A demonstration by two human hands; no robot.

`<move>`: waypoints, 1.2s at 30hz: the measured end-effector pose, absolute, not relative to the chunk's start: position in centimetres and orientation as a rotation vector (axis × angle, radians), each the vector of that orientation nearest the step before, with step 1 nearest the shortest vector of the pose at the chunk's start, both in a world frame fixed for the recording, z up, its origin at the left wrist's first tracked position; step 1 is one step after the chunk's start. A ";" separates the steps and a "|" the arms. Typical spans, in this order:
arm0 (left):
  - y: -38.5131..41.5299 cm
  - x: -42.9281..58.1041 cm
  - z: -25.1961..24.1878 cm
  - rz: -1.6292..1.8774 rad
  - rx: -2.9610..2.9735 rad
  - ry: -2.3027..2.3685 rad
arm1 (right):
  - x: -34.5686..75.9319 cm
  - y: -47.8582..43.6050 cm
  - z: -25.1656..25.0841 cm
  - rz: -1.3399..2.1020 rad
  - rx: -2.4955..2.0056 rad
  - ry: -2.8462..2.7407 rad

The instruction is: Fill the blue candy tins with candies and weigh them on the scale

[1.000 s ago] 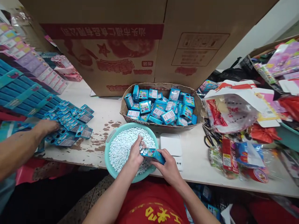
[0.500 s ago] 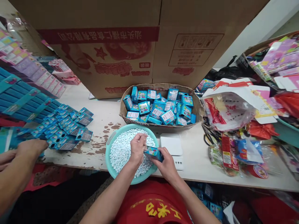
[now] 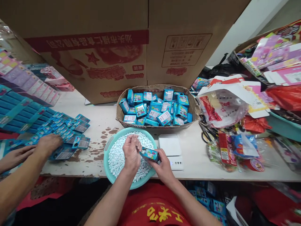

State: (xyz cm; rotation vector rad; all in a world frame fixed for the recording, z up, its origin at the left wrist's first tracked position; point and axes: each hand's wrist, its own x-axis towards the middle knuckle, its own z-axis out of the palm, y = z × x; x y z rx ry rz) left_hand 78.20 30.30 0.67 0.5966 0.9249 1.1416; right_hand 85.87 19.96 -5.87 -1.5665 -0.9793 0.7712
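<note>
My right hand (image 3: 162,164) grips a small blue candy box (image 3: 150,153), tilted over the right side of a mint-green basin (image 3: 106,160). The box's near-left end shows an opening. Small white candies (image 3: 117,153) fill the basin. Over them, my left hand (image 3: 131,149) is closed, fingertips close to the open end of the box; whatever is in it is hidden by the fingers. A white scale (image 3: 169,145) lies just right of the basin. Behind it stands a cut-down cardboard tray (image 3: 121,122) full of blue candy boxes (image 3: 154,111).
A large carton (image 3: 113,18) rises behind the tray. On the left, a co-worker's hand (image 3: 50,142) touches rows of blue boxes (image 3: 81,142). Scissors (image 3: 205,136), plastic bags (image 3: 223,108) and candy packets (image 3: 227,150) crowd the right side. More blue boxes (image 3: 218,205) lie below the table edge.
The view has shifted slightly to the right. My hands keep the box and left fingers close together above the basin. The co-worker's hand has moved right onto the blue boxes.
</note>
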 end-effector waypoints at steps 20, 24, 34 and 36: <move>37.0 82.4 -3.5 0.794 1.846 1.179 | 98.5 17.9 -12.7 0.642 -1.676 -0.510; 40.9 91.1 -4.1 0.295 2.219 1.221 | 99.0 19.2 -14.5 0.653 -1.693 -0.521; 42.0 93.9 -5.3 0.073 2.088 1.344 | 99.6 13.5 -11.7 0.460 -1.778 -0.266; 40.7 92.0 -3.6 0.381 2.075 1.332 | 99.3 12.2 -10.0 0.397 -1.767 -0.197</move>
